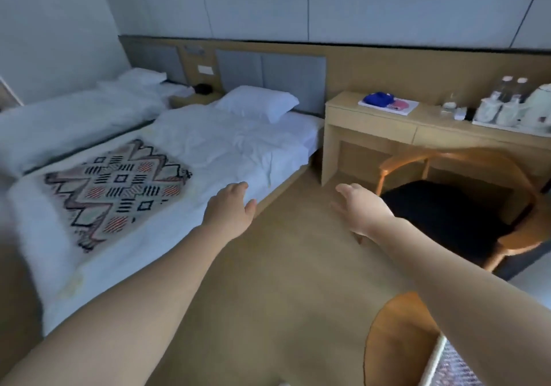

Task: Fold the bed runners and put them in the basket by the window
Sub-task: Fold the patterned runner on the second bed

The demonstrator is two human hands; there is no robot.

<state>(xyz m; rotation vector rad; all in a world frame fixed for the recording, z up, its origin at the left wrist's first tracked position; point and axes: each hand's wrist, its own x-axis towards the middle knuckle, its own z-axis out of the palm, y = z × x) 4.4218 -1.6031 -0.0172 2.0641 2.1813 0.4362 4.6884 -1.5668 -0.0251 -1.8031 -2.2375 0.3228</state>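
A patterned bed runner point(116, 189) with zigzag and diamond motifs lies flat across the foot end of the nearer white bed point(226, 144). My left hand point(231, 207) reaches forward over the bed's right edge, fingers relaxed, holding nothing, well to the right of the runner. My right hand point(360, 210) is stretched out above the floor between the bed and a chair, fingers spread, also empty. A patterned cloth point(456, 367) shows at the bottom right corner, partly cut off. No basket is in view.
A second white bed point(74, 117) stands at the left. A wooden desk point(372, 126) holds a kettle, cups and bottles. A dark-seated wooden chair point(447, 212) stands by it, and a round wooden tabletop point(396, 341) sits at the lower right. Tan floor lies between them.
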